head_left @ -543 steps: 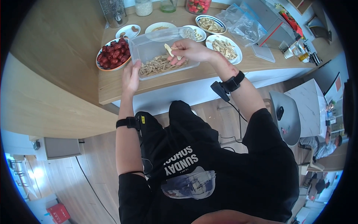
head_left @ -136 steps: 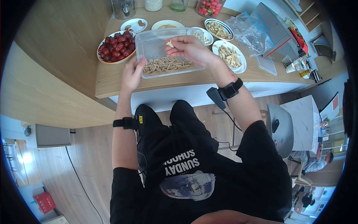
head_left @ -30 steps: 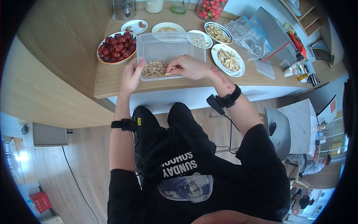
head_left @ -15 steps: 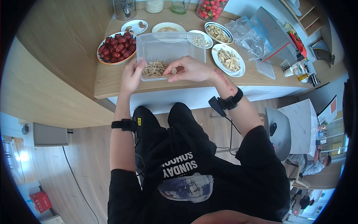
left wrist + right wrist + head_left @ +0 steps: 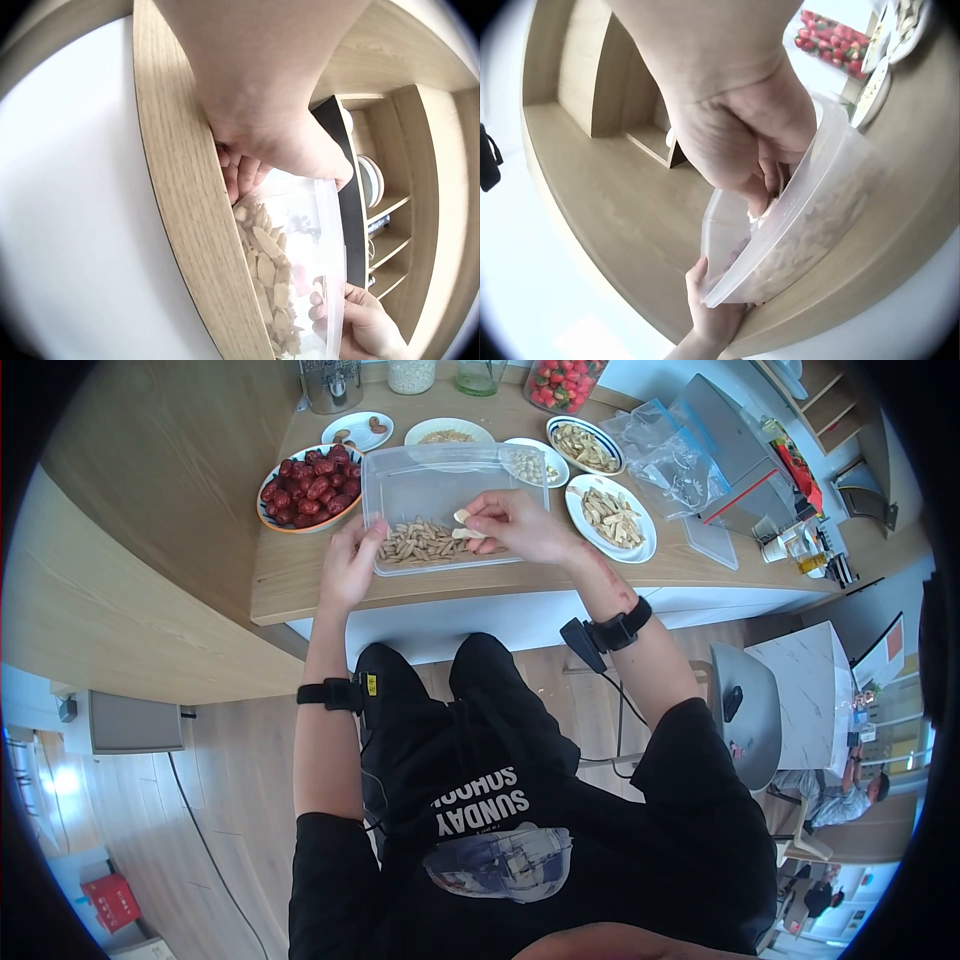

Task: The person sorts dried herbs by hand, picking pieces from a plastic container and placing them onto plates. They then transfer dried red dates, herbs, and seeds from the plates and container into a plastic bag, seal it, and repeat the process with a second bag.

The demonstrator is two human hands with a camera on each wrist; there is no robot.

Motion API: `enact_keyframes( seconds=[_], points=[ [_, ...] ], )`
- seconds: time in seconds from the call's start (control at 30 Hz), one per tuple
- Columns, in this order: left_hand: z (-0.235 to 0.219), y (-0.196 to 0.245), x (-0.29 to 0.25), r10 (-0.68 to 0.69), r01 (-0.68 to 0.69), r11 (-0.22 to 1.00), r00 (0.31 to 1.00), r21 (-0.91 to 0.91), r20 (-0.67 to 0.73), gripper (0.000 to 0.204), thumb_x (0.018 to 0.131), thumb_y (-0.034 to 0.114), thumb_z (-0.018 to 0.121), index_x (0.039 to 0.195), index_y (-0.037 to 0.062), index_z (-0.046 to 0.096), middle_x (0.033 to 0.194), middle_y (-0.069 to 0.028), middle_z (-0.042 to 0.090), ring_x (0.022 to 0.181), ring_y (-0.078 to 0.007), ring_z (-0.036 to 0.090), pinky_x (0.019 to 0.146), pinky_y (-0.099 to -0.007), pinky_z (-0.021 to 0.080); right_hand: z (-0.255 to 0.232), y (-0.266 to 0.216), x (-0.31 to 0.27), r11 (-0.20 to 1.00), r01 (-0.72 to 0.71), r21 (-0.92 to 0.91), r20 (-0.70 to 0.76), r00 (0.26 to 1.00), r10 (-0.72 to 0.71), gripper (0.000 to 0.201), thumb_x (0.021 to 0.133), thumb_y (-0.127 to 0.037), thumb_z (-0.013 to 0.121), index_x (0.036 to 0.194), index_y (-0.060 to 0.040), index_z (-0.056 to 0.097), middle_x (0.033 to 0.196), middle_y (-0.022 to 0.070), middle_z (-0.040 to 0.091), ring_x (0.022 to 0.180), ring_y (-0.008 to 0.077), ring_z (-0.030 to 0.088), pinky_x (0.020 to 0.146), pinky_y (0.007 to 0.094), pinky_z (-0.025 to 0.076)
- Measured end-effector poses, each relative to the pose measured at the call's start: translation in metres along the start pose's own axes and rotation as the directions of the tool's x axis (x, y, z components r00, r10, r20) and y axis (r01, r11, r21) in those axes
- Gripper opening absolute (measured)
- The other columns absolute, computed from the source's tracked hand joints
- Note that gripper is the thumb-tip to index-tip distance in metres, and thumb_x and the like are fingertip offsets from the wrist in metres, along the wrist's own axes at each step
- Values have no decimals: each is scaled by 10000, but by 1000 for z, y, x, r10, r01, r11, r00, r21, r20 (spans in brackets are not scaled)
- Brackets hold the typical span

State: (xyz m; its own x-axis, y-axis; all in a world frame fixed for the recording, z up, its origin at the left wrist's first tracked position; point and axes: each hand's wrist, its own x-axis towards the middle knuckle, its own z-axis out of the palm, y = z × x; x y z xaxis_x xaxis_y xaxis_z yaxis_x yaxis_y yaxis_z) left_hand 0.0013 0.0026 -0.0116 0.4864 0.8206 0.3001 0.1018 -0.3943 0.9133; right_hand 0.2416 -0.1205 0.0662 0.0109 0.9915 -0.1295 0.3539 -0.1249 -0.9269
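A clear plastic box (image 5: 420, 480) stands tilted near the counter's front edge, with a layer of tan dried slices (image 5: 415, 543) along its lower side. My left hand (image 5: 350, 565) grips its left end, the thumb over the rim in the right wrist view. Over the slices, inside the opening, my right hand (image 5: 520, 525) pinches pale dried slices (image 5: 466, 533) between thumb and fingers. The left wrist view shows the box wall (image 5: 330, 225) between my two hands, with the right hand (image 5: 367, 326) at the far rim.
Left of the box sits a bowl of red dates (image 5: 315, 488). Behind it are small plates, one with nuts (image 5: 358, 430). To the right stand a plate of pale slices (image 5: 612, 518), a striped bowl (image 5: 585, 445), plastic bags (image 5: 665, 455) and a lid (image 5: 710, 543).
My right hand has risen from the slices at the box's bottom and now holds pale pieces above them. The left hand keeps its grip on the box end.
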Motion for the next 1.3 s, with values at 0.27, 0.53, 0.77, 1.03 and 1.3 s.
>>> enact_keyframes(
  seconds=[0.27, 0.53, 0.77, 1.03, 1.3],
  points=[
    [0, 1, 0, -1, 1, 1000, 1000, 15, -3, 551, 967, 420, 580, 1177, -86, 632, 827, -133, 693, 779, -160, 600, 743, -321, 471, 1, -7, 10, 982, -38, 183, -48, 998, 47, 278, 1052, -175, 498, 1223, 42, 532, 1138, 148, 668, 990, 203, 702, 798, 282, 575],
    [-2, 4, -1, -41, 41, 999, 998, 1, 38, 535, 970, 416, 578, 1152, -85, 636, 840, -114, 687, 794, -142, 586, 753, -312, 464, -1, -6, 12, 967, -82, 242, -16, 996, 89, 304, 1045, -187, 513, 1252, 36, 527, 1172, 149, 670, 1003, 190, 687, 805, 267, 553],
    [1, 4, -1, 13, -13, 1000, 1000, -12, -9, 519, 973, 415, 578, 1135, -73, 642, 751, -59, 619, 732, -122, 523, 694, -303, 434, -3, 0, 14, 991, -36, 132, -71, 996, 46, 309, 1002, -174, 598, 1238, 22, 558, 1121, 105, 693, 946, 129, 682, 742, 230, 523],
    [-1, 1, 0, -7, 7, 1000, 1000, 12, 22, 528, 973, 430, 572, 1126, -71, 646, 739, -59, 614, 716, -118, 510, 678, -303, 425, -16, -12, -10, 995, 95, 11, -118, 989, -93, 237, 1001, -186, 610, 1171, -21, 589, 1053, 40, 699, 819, 61, 595, 728, 197, 475],
    [2, -5, 1, 48, -47, 998, 998, 32, -33, 564, 976, 425, 558, 1200, -88, 627, 944, -186, 710, 926, -226, 651, 864, -345, 478, -103, 18, -46, 982, 176, 66, -569, 815, -108, 245, 987, -191, 621, 1152, -12, 649, 955, 62, 716, 847, 93, 606, 755, 242, 487]
  ],
)
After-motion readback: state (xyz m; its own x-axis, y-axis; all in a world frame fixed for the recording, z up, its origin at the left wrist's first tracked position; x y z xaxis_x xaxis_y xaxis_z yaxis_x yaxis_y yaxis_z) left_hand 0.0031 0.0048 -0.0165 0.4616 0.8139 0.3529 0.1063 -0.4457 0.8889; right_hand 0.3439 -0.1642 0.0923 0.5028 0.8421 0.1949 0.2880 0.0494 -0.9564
